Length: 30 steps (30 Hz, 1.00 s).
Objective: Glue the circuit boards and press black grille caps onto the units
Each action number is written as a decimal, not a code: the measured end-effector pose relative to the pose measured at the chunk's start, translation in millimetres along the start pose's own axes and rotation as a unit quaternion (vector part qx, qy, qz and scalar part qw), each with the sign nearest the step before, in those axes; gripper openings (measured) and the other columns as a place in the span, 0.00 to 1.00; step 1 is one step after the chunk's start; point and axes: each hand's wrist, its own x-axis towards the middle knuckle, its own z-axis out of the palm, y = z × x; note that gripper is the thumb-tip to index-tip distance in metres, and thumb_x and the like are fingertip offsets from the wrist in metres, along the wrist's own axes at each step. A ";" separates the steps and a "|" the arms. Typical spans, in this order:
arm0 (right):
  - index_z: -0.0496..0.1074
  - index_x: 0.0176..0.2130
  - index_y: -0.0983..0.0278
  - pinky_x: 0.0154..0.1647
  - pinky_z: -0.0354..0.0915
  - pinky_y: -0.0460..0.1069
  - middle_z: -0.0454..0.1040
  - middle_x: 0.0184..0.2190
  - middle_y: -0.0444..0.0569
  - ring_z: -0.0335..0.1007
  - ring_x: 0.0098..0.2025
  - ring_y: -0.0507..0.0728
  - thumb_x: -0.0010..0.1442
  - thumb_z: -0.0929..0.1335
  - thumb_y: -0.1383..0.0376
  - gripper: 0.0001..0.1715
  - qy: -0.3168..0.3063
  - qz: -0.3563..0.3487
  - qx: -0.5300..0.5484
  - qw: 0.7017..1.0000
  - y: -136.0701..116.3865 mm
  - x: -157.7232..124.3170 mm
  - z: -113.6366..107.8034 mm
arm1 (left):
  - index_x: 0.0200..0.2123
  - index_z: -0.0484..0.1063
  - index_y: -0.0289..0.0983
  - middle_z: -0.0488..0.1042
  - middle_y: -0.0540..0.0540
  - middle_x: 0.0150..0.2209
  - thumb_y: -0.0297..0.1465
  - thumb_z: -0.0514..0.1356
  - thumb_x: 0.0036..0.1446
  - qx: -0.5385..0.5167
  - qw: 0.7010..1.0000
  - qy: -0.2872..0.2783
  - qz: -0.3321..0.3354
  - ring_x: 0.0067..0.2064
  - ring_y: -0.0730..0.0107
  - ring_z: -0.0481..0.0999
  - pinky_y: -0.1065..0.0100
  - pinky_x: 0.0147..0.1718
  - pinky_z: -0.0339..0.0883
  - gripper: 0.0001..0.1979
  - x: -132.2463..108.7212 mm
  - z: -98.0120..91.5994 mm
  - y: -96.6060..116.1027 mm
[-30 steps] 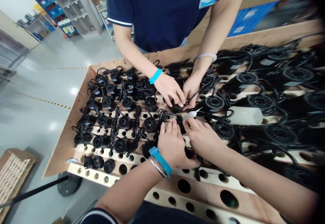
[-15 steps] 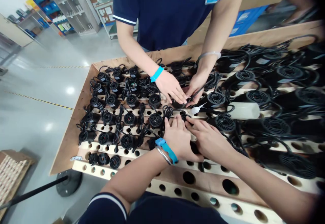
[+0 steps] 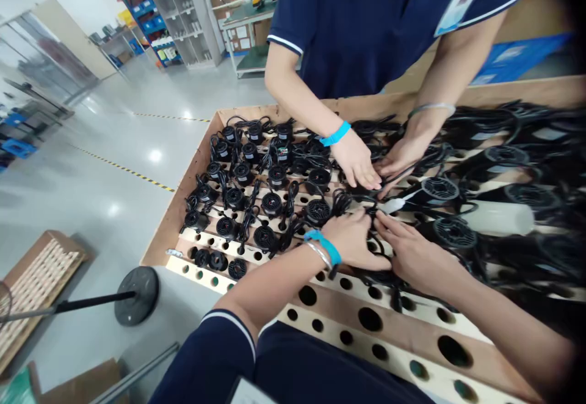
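Note:
My left hand (image 3: 354, 242), with a blue wristband and a metal bangle, lies palm down on black cables among small black pump units (image 3: 317, 210) set in a perforated wooden rack (image 3: 403, 337). Its fingers are curled together over a black cord. My right hand (image 3: 414, 252) lies beside it, fingers stretched toward the same cord bundle (image 3: 373, 215). Across the rack a co-worker's two hands (image 3: 366, 166) work on another black unit and its cable.
Rows of black pumps (image 3: 242, 175) with coiled cords fill the rack's left part; larger black units (image 3: 442, 189) and a white cylinder (image 3: 499, 218) lie to the right. A round black stand base (image 3: 136, 288) sits on the floor at left. Shelving (image 3: 183, 13) stands behind.
The view has swung left and tilted, so the rack sits further right. My two hands stay together on the same cord bundle. The co-worker's hands remain on their unit.

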 end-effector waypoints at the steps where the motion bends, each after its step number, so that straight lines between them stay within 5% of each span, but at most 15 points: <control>1: 0.64 0.56 0.76 0.59 0.63 0.55 0.59 0.61 0.63 0.50 0.65 0.61 0.48 0.58 0.77 0.35 -0.003 -0.006 -0.007 1.000 0.2 0.5 -0.9 | 0.57 0.63 0.30 0.65 0.36 0.59 0.42 0.57 0.51 -0.040 0.999 0.003 -0.037 0.58 0.57 0.66 0.62 0.57 0.62 0.32 -0.6 -2.9 -2.2; 5: 0.64 0.56 0.79 0.64 0.56 0.54 0.60 0.61 0.63 0.47 0.66 0.59 0.45 0.59 0.78 0.37 -0.021 -0.003 -0.028 0.999 -3.5 3.8 -8.0 | 0.44 0.74 0.32 0.76 0.35 0.45 0.33 0.52 0.58 -0.095 0.983 -0.012 -0.157 0.50 0.56 0.75 0.61 0.51 0.67 0.16 11.8 -7.9 -6.8; 11: 0.64 0.58 0.76 0.59 0.62 0.51 0.57 0.63 0.59 0.54 0.64 0.59 0.45 0.58 0.80 0.39 -0.018 0.052 -0.015 0.998 -11.8 5.6 -17.2 | 0.41 0.76 0.30 0.77 0.31 0.44 0.40 0.51 0.60 -0.126 0.961 -0.030 -0.245 0.49 0.54 0.76 0.62 0.48 0.68 0.21 44.5 -1.1 -8.5; 17: 0.67 0.55 0.78 0.62 0.59 0.52 0.61 0.60 0.61 0.53 0.64 0.59 0.45 0.58 0.80 0.36 0.022 0.025 -0.019 0.999 -8.7 4.5 -13.0 | 0.40 0.78 0.36 0.78 0.39 0.44 0.40 0.49 0.63 -0.200 0.928 0.026 -0.313 0.49 0.60 0.76 0.66 0.48 0.67 0.20 45.3 18.2 2.0; 22: 0.66 0.55 0.79 0.63 0.58 0.53 0.61 0.60 0.63 0.47 0.66 0.58 0.48 0.58 0.79 0.34 0.039 -0.002 -0.013 0.999 -2.8 0.4 -4.1 | 0.34 0.78 0.34 0.80 0.40 0.36 0.41 0.47 0.64 -0.318 0.871 0.021 -0.373 0.37 0.64 0.78 0.70 0.34 0.71 0.23 46.7 31.5 7.2; 25: 0.65 0.56 0.79 0.64 0.57 0.55 0.62 0.59 0.63 0.45 0.67 0.59 0.50 0.57 0.78 0.33 0.026 -0.006 -0.007 1.000 -0.7 -0.3 -1.1 | 0.31 0.77 0.31 0.79 0.41 0.32 0.41 0.47 0.64 -0.399 0.825 -0.013 -0.400 0.24 0.73 0.73 0.75 0.20 0.64 0.25 49.3 32.8 3.7; 30: 0.66 0.55 0.78 0.64 0.56 0.57 0.66 0.57 0.62 0.45 0.67 0.60 0.49 0.58 0.77 0.33 0.010 -0.021 -0.003 1.000 -1.8 2.3 -5.9 | 0.30 0.75 0.31 0.78 0.43 0.35 0.41 0.50 0.64 -0.492 0.758 -0.036 -0.426 0.18 0.82 0.65 0.78 0.13 0.53 0.22 50.7 26.3 1.0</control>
